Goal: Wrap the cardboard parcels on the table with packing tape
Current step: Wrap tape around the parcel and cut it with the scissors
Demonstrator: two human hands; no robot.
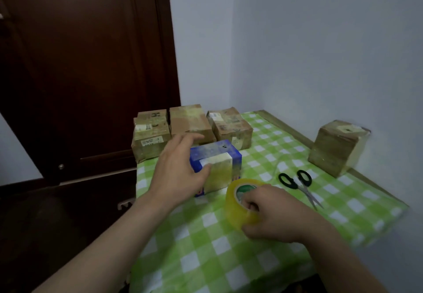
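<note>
**Taping blue parcel, mid-wrap**

L hand (176, 173) clasps the blue cardboard parcel (219, 155) at its left end, thumb pressing the pale tape band on the front face, fingers over the top. Parcel sits mid-table on the green-and-white checked tablecloth (229, 258).

R hand (272, 214) is clamped on the yellowish clear packing-tape roll (233, 210), fingers thru the core, just beside the parcel's near corner. Can't tell if the strip is unbroken from roll to box.

Next, imo: keep thumb down, pull roll round the box under tension, then cut.

Count:
- blue parcel x1
- brown cardboard parcels x5, I think: 4 at back (front-left (151, 141), behind it (152, 114), (190, 121), (232, 130)), 1 far right (338, 148)
- tape roll x1
- black-handled steel scissors (297, 185) x1, right of roll
</note>
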